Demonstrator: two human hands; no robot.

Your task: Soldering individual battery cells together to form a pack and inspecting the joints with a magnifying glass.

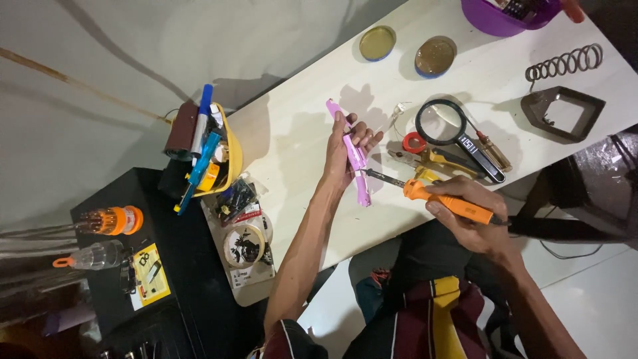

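My left hand (347, 149) grips a slim pink device (354, 154), held lengthwise above the pale tabletop (299, 139). My right hand (473, 216) holds an orange soldering iron (446, 201) by its handle. Its dark metal tip (382, 177) reaches the lower part of the pink device. Just behind the two hands lie a black magnifying glass (443, 125), a red ring (414, 142) and a yellow-handled tool (444, 159).
A yellow container (226, 156) stuffed with pens and tools stands at the table's left end, beside packets and a tape roll (244, 244). Two round lids (377, 42) (435, 56), a purple bowl (495, 21), a metal spring (565, 63) and a dark frame (563, 112) lie farther back. A black cabinet (146, 266) stands left.
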